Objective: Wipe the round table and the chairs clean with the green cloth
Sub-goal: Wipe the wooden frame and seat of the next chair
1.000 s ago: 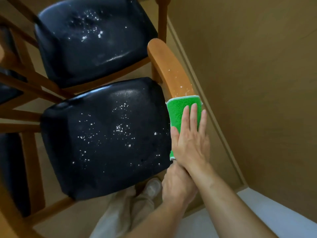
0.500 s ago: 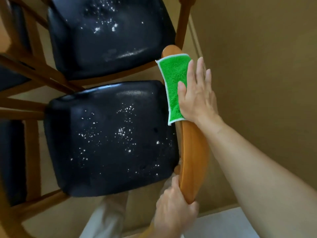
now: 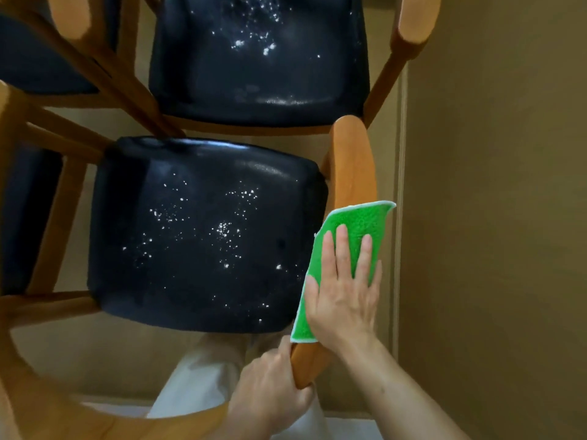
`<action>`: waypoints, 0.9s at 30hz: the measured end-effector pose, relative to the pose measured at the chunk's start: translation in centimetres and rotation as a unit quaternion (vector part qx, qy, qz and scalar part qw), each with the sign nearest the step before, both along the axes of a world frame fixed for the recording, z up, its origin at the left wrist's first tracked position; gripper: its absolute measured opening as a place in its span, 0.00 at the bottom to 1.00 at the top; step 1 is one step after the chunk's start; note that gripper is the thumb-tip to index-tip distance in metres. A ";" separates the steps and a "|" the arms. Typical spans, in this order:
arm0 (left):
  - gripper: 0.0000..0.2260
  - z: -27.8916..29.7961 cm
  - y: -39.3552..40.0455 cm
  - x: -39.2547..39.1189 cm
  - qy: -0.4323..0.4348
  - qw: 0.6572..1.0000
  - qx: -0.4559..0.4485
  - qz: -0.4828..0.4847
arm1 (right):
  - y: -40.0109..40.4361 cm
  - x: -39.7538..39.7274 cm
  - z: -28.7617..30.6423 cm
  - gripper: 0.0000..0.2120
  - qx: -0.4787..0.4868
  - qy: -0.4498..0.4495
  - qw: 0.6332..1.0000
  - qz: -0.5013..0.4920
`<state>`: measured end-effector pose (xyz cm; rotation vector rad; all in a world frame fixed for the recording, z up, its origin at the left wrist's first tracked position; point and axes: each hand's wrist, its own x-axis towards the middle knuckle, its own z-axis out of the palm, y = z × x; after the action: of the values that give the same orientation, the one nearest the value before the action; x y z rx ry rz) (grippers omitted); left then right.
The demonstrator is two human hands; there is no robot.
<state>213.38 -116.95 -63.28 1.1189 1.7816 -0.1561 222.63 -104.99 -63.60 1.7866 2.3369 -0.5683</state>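
Black leather covers the seat of the near wooden armchair (image 3: 203, 236), and white specks are scattered across its middle; a second black-seated wooden chair (image 3: 257, 58) stands just beyond it, speckled too. Along the near seat's right edge runs the curved orange-brown wooden armrest (image 3: 351, 166). The right hand (image 3: 344, 290) lies flat with fingers straight and slightly spread, pressing the green terry cloth with its pale edging (image 3: 352, 222) onto the armrest's middle. The left hand (image 3: 270, 387) grips the armrest's near end, its fingers curled round the wood just below the cloth's lower edge.
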 end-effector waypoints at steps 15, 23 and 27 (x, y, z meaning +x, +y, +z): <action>0.31 -1.5 -0.3 -0.5 -0.023 1.000 0.006 -0.016 | 17.7 -4.0 -1.0 0.32 0.079 -0.012 0.997 0.006; 0.23 -1.1 -0.6 -0.3 -0.004 0.999 0.039 -0.028 | -2.7 -0.7 0.7 0.22 0.007 -0.088 0.987 0.136; 0.20 -1.0 -0.8 0.0 -0.012 0.998 0.057 -0.027 | -4.8 -0.3 1.3 0.15 -0.013 -0.052 0.981 0.189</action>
<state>213.37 -117.79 -64.29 1.2461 1.7581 -0.0754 222.37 -109.81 -62.34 1.2752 2.4900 -0.4320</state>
